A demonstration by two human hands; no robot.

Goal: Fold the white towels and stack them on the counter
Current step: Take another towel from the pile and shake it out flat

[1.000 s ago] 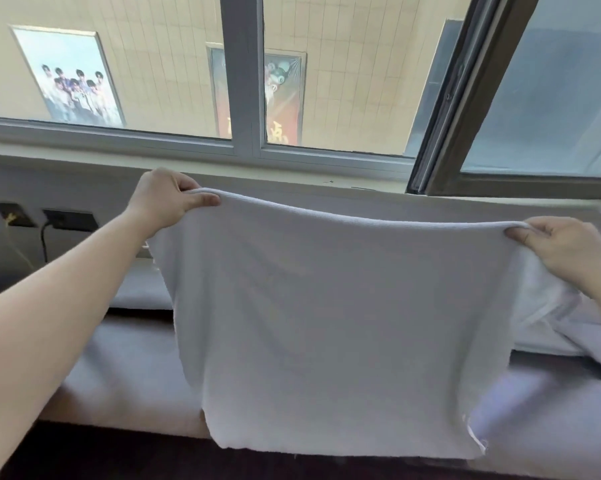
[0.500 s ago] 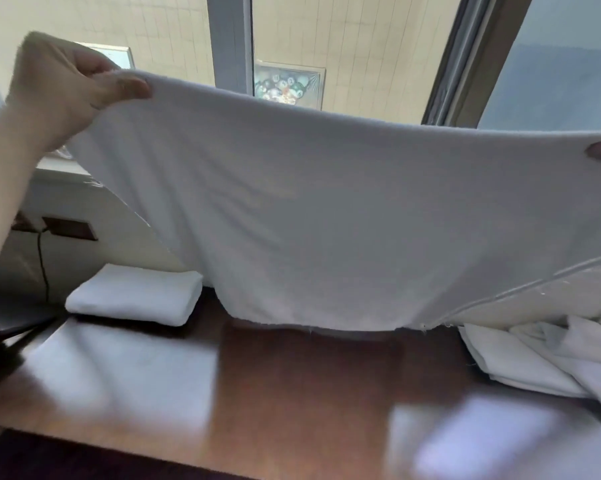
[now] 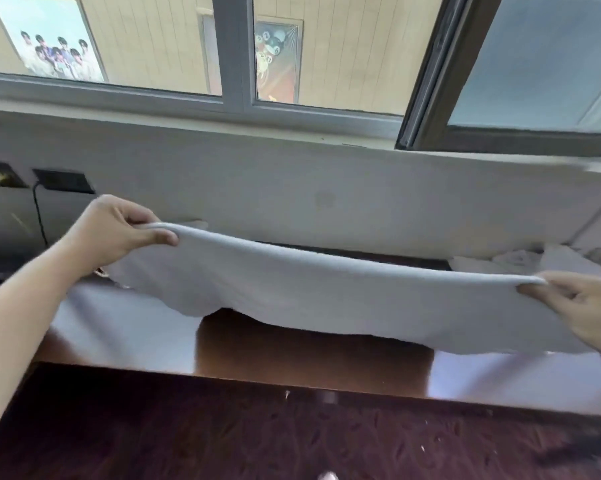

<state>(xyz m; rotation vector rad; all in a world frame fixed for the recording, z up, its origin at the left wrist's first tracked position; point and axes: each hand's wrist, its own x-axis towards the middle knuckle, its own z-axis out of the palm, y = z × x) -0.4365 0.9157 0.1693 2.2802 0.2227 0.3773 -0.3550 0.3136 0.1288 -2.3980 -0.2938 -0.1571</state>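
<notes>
Head view: glossy brown counter (image 3: 309, 355) under towel (image 3: 326, 292), window (image 3: 235, 53) behind.

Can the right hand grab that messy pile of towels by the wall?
Probably not yet. The right hand pinches a corner of the white towel, so its grip is busy. The messy pile lies close behind it on the counter.
</notes>
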